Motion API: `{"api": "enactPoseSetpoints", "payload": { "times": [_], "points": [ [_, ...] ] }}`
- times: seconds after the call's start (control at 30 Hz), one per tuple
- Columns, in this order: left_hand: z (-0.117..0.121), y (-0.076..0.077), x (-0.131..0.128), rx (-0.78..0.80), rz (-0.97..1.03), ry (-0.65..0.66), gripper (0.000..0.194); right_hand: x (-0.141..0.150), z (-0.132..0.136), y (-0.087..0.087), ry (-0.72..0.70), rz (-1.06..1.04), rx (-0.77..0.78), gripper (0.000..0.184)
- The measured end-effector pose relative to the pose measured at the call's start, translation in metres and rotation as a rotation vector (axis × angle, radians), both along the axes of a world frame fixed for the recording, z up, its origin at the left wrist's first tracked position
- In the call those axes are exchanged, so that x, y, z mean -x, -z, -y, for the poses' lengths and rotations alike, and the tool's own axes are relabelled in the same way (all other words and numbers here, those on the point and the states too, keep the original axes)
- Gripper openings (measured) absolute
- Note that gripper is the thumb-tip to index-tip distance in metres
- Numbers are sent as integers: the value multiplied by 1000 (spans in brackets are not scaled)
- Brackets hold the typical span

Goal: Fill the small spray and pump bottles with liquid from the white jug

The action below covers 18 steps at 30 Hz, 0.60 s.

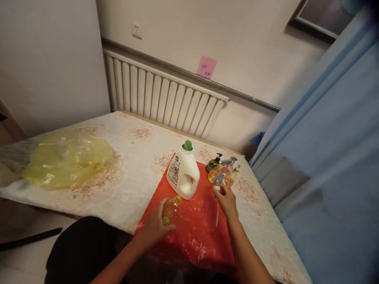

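At seven o'clock, I see the left hand (158,220) wrapping a clear bottle (172,210), seemingly to steady it; at five, the right hand (227,202) pinches a spray head (218,180), tube (217,216) dangling.

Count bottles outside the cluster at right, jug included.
2: the clear bottle in the left hand, and the white jug standing on the red plastic. The yellow bag may hide more.

Clear bottle (172,210), grey spray head (218,180) apart

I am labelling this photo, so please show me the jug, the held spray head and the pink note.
Jug (181,167): head view, on its white body.
Held spray head (218,180): head view, on its grey part.
Pink note (206,67): head view, near its centre.
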<state>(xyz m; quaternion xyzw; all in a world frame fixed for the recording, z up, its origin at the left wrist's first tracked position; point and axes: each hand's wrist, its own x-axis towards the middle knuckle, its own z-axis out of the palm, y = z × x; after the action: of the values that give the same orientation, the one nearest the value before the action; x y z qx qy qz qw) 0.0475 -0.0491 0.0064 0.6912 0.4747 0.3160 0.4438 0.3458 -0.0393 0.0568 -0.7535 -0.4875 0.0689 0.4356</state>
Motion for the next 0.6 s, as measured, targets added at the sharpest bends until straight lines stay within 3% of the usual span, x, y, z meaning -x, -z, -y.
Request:
{"api": "enactPoseSetpoints", "payload": {
  "times": [0.2,0.33,0.47,0.6],
  "points": [
    [-35,19,2,-92,63,17,83,0,-22,44,-8,125,286,39],
    [-58,28,3,-178,110,140,82,6,-38,62,-5,194,421,34],
    [-78,27,5,-150,83,331,91,9,-53,75,28,250,490,34],
    [-93,22,4,-113,50,436,97,12,-59,83,66,263,471,33]
  ]
}}
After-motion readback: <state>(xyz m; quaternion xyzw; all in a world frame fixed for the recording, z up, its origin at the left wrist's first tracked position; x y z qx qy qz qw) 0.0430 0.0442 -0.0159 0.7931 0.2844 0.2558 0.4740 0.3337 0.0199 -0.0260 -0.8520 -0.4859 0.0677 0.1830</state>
